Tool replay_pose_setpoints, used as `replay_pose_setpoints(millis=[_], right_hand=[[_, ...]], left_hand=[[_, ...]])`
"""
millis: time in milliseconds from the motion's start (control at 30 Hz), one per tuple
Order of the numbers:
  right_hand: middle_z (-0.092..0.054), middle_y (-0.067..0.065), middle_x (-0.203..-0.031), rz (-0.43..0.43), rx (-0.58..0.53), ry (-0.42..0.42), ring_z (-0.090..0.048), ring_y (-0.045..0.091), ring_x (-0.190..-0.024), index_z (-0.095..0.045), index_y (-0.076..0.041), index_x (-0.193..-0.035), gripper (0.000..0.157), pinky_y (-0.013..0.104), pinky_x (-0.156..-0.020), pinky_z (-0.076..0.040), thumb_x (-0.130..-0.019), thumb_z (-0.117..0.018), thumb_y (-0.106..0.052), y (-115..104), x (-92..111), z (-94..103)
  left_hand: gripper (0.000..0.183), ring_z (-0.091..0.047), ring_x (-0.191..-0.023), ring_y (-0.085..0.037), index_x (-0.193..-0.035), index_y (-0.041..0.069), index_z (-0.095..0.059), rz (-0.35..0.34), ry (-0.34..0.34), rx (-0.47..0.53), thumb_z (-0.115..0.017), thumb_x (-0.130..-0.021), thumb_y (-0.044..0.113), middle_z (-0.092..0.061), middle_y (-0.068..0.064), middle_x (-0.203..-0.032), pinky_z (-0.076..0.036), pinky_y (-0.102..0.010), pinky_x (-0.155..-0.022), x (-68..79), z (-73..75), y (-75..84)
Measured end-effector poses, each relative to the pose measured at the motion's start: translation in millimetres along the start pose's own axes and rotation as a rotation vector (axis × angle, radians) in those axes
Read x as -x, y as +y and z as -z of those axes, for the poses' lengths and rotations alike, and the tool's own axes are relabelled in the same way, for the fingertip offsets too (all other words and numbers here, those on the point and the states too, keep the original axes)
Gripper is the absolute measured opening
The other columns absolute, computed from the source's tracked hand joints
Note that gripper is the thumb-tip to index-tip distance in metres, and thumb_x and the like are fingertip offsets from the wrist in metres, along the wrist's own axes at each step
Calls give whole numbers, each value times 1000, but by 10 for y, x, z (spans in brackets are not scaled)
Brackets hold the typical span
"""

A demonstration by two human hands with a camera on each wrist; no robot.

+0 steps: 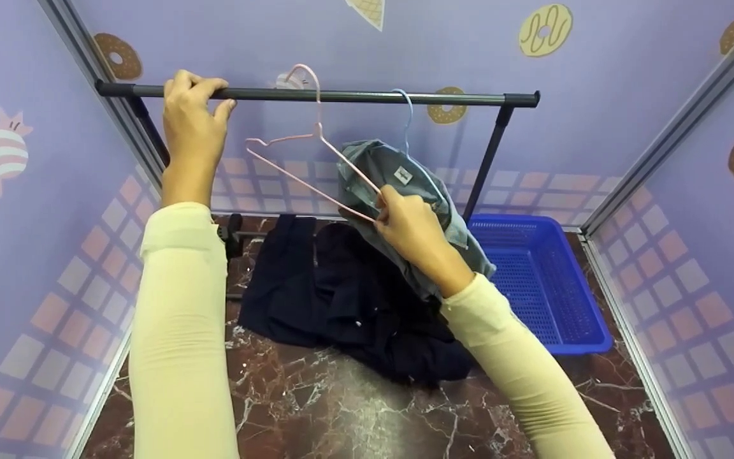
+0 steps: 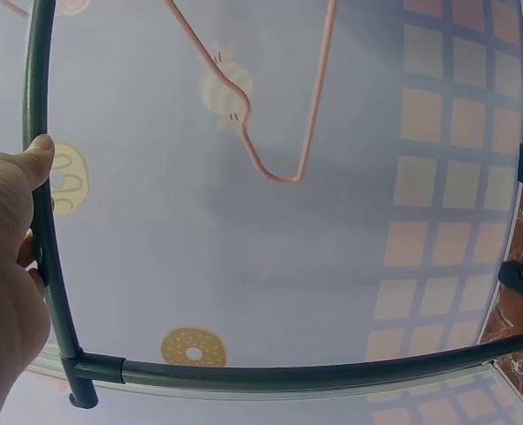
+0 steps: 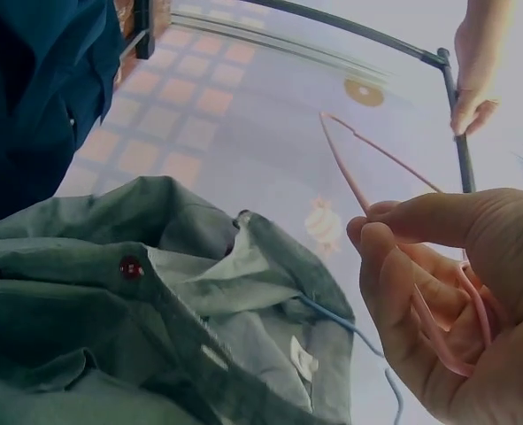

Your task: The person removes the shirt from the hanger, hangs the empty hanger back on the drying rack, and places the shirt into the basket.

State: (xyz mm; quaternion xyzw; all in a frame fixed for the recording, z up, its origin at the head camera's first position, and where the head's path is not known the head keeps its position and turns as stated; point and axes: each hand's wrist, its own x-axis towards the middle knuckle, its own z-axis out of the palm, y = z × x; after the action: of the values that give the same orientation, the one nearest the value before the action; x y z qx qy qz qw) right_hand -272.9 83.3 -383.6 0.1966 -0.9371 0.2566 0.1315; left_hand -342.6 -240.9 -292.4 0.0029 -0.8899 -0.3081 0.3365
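Observation:
My left hand (image 1: 194,118) grips the dark rail (image 1: 354,96) near its left end, with the thumb (image 2: 40,150) against the bar in the left wrist view. A bare pink wire hanger (image 1: 297,178) is held at its right end by my right hand (image 1: 415,233), the fingers curled round the wire. Its neck crosses in front of the rail and its hook rises above; whether the hook rests on the rail, I cannot tell. Just beyond the right hand, a grey-green button shirt (image 3: 66,305) hangs from the rail on a light blue hanger (image 1: 410,121).
Dark navy clothes (image 1: 341,293) lie in a heap low beneath the rail. A blue plastic basket (image 1: 574,287) stands on the marbled floor (image 1: 341,408) to the right. Patterned lilac walls (image 1: 679,159) close in on the left, back and right.

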Motion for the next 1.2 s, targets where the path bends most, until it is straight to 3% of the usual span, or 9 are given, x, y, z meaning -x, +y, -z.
replay_pose_setpoints(millis=[333, 533, 933, 1200], right_hand=[[-79, 6, -92, 12, 104, 8, -75, 41, -83, -63, -9, -108, 23, 57, -67, -59, -88, -74, -9, -172, -160, -121], [-73, 19, -88, 11, 133, -4, -71, 46, -76, -62, -9, -106, 19, 59, -62, -58, -88, -68, -7, -265, -222, -210], [-73, 25, -92, 12, 162, -70, -72, 50, -82, -59, -8, -111, 24, 61, -63, -58, -88, -66, -4, -207, -201, -450], [-78, 9, -98, 58, 59, -117, -75, 40, -88, -55, -12, -126, 45, 58, -70, -60, -85, -72, -3, -135, -96, -485]], left_hand=[[29, -52, -118, -30, -123, 9, -76, -10, 11, 0, -75, -95, 16, -63, -15, -121, -44, -35, -108, -4, -9, 11], [28, -52, -116, -30, -122, 10, -77, -14, 21, 4, -75, -95, 16, -63, -15, -120, -44, -35, -107, -9, -1, 9], [27, -52, -115, -31, -121, 8, -77, -14, 37, 26, -75, -95, 16, -63, -16, -118, -44, -36, -106, 35, -23, -54], [27, -52, -117, -32, -121, 9, -77, -25, 33, 21, -75, -95, 16, -64, -16, -119, -45, -37, -107, 10, -24, -40]])
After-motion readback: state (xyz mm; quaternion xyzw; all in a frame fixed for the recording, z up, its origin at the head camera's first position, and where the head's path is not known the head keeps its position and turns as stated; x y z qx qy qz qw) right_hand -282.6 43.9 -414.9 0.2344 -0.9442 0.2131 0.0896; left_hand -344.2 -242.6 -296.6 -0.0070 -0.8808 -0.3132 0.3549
